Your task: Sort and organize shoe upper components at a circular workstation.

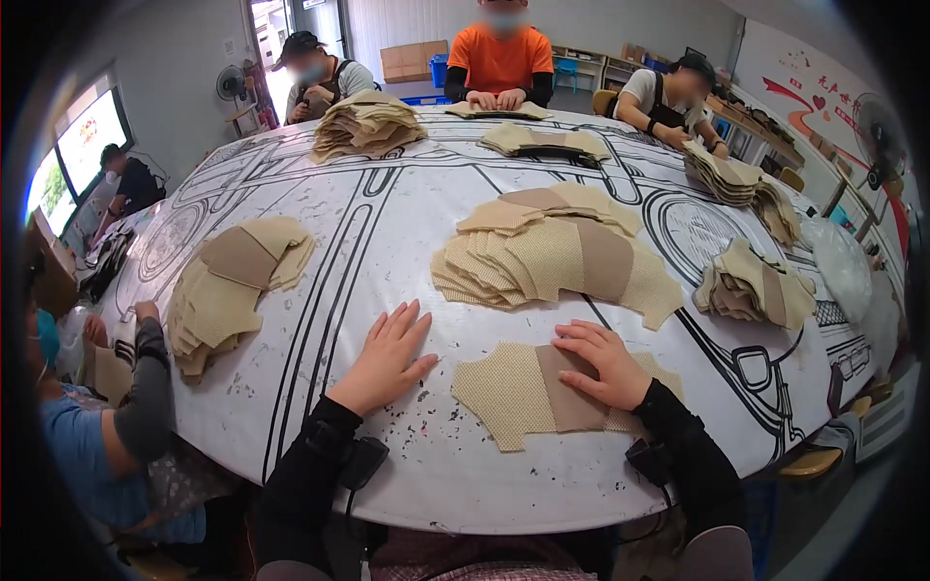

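Fingers (581, 341) of the right hand (603, 363) are lying flat and slightly spread on top of a tan fabric piece (528, 392), pressing it down rather than pinching it, so nothing is actually gripped. Looks to me like that's just to keep the piece from sliding on the slick table (387, 223). The piece sits right at the near edge, mesh part sticking out to the left of the fingertips, the smooth brown strip directly under them.

Left hand (385, 360) is open too, palm down on bare tabletop, fingers splayed, holding nothing. It's just beside the piece but not touching it, probably for bracing.

Just beyond the right hand there's a fanned pile (542, 257) of the same cutouts, within easy reach. Another stack (228, 290) lies off to the left, near a co-worker's sleeve (145, 387).
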`<action>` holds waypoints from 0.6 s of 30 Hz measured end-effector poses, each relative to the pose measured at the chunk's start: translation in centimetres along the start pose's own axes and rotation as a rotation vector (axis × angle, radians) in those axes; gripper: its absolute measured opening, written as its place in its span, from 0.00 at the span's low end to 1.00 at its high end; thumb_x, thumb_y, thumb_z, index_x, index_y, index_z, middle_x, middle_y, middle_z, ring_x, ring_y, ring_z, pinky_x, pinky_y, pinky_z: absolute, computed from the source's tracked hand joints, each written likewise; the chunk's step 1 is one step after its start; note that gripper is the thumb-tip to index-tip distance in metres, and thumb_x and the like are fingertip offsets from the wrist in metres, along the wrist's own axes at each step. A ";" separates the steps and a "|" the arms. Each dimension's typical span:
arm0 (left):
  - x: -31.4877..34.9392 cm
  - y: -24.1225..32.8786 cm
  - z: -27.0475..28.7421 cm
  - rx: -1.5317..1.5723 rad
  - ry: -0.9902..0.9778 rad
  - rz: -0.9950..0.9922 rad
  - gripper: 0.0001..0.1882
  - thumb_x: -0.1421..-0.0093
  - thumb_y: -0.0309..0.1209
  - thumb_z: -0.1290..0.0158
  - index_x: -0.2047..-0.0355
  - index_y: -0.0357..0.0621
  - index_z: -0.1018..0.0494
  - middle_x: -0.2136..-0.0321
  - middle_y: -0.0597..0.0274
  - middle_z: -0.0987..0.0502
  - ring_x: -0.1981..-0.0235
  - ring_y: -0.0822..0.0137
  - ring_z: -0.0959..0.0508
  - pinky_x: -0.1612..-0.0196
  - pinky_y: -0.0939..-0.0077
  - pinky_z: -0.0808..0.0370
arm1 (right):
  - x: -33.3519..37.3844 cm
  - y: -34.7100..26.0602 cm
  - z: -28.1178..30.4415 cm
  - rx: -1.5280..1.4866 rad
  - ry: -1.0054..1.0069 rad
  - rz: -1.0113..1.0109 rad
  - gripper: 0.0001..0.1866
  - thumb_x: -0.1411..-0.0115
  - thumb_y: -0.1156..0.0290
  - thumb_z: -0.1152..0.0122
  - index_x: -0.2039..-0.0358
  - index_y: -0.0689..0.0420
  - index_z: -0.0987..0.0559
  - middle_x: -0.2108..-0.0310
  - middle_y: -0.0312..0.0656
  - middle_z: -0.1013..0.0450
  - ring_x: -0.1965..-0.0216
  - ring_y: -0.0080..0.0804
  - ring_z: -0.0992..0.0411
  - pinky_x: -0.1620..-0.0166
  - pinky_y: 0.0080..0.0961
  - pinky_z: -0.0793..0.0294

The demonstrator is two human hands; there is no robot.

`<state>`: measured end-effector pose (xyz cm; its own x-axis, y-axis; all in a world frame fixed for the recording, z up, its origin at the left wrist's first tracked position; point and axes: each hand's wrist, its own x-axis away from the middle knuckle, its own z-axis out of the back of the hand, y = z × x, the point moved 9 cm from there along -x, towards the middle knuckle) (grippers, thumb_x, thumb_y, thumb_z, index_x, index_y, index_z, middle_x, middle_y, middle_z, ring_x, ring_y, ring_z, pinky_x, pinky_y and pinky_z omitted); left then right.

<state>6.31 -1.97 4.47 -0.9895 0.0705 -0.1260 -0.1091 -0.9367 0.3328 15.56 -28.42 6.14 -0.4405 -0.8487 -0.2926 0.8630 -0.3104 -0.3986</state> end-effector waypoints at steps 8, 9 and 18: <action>0.0 0.1 0.0 -0.001 0.001 0.000 0.33 0.31 0.45 0.53 0.33 0.37 0.43 0.30 0.43 0.48 0.27 0.50 0.52 0.27 0.56 0.57 | 0.1 0.1 -0.2 0.000 -0.008 -0.008 0.26 0.39 0.60 0.35 0.42 0.54 0.27 0.36 0.43 0.35 0.33 0.45 0.42 0.33 0.40 0.44; 0.0 0.1 0.0 0.001 0.000 -0.001 0.33 0.31 0.45 0.53 0.33 0.37 0.43 0.30 0.43 0.48 0.27 0.50 0.52 0.27 0.56 0.57 | 0.1 0.1 -0.2 0.002 -0.008 -0.009 0.26 0.39 0.60 0.35 0.42 0.54 0.27 0.36 0.43 0.35 0.33 0.45 0.42 0.33 0.40 0.44; -0.1 0.3 0.3 0.008 0.017 -0.005 0.33 0.31 0.45 0.53 0.33 0.37 0.42 0.30 0.43 0.47 0.27 0.50 0.51 0.28 0.55 0.57 | -0.1 0.3 -0.1 -0.001 -0.011 -0.003 0.26 0.39 0.60 0.35 0.42 0.55 0.27 0.37 0.43 0.34 0.33 0.45 0.42 0.33 0.41 0.44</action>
<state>6.31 -2.15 4.89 -0.9872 0.0693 -0.1434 -0.1148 -0.9336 0.3394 15.82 -28.40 5.98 -0.4401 -0.8524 -0.2824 0.8615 -0.3121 -0.4006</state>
